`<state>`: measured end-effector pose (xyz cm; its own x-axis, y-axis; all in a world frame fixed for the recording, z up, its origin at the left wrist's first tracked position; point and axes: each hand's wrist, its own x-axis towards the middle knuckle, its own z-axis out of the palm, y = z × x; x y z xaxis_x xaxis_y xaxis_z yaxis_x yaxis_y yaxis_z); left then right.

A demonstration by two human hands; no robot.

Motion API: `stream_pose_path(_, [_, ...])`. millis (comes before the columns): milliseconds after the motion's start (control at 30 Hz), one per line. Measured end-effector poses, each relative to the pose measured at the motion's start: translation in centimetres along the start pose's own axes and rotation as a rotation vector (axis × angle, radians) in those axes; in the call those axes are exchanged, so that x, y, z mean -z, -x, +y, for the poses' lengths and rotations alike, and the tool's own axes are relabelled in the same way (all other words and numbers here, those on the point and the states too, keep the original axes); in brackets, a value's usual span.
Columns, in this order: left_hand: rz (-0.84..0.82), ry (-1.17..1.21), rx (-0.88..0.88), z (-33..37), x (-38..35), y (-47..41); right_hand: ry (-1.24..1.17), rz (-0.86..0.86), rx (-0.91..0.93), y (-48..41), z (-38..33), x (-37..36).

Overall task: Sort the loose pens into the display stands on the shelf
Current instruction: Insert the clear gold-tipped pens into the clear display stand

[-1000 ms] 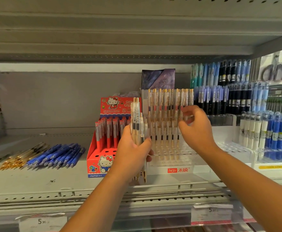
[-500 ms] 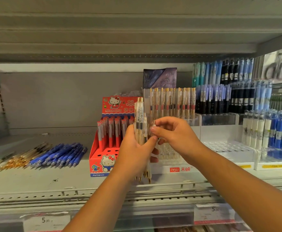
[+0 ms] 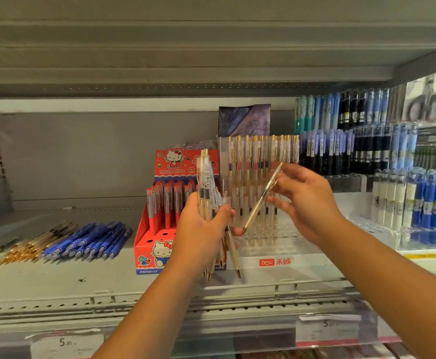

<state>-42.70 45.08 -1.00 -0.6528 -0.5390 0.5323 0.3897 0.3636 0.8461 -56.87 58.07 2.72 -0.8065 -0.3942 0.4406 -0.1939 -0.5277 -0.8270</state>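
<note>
Pens [image 3: 207,193] sit bunched upright in the left hand [image 3: 201,234], fingers curled round them, before the clear stand [image 3: 284,238]. The right hand [image 3: 307,203] pinches one gold pen [image 3: 259,203], tilted, tip down over the stand's holes. Blue pens [image 3: 87,242] lie loose on the shelf [image 3: 82,281].

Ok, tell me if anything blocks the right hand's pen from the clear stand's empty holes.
Nothing visible. The right hand holds the pen tilted, tip over empty holes of the clear stand; the left hand grips its bundle further left.
</note>
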Motion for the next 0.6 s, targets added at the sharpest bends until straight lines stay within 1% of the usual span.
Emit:
stream_pose_path(67, [0.000, 0.003, -0.002, 0.3, 0.0, 0.1, -0.096, 0.062, -0.018, -1.3, -0.6, 1.0])
stream_pose_path(133, [0.003, -0.019, -0.020, 0.2, -0.1, 0.1, -0.113, 0.101, 0.012, -2.4, -0.9, 1.9])
stream_pose_path(200, [-0.002, -0.029, -0.034, 0.0, -0.2, 0.0, 0.006, 0.145, 0.113, -3.0, -0.7, 2.5])
stream_pose_path(267, [-0.011, -0.041, -0.043, -0.1, -0.2, 0.0, 0.187, 0.172, 0.238, -3.2, -0.1, 3.3])
stream_pose_path(333, [-0.013, -0.057, -0.064, -0.2, -0.2, 0.0, 0.301, 0.179, 0.310, -3.3, 0.4, 4.0])
stream_pose_path(467, [-0.003, -0.054, -0.067, -0.3, -0.2, 0.0, 0.290, 0.174, 0.356, -3.6, 0.6, 4.4])
stream_pose_path(600, [-0.002, -0.072, -0.056, -0.3, -0.2, -0.1, 0.349, 0.135, 0.335, -3.8, 1.2, 4.6])
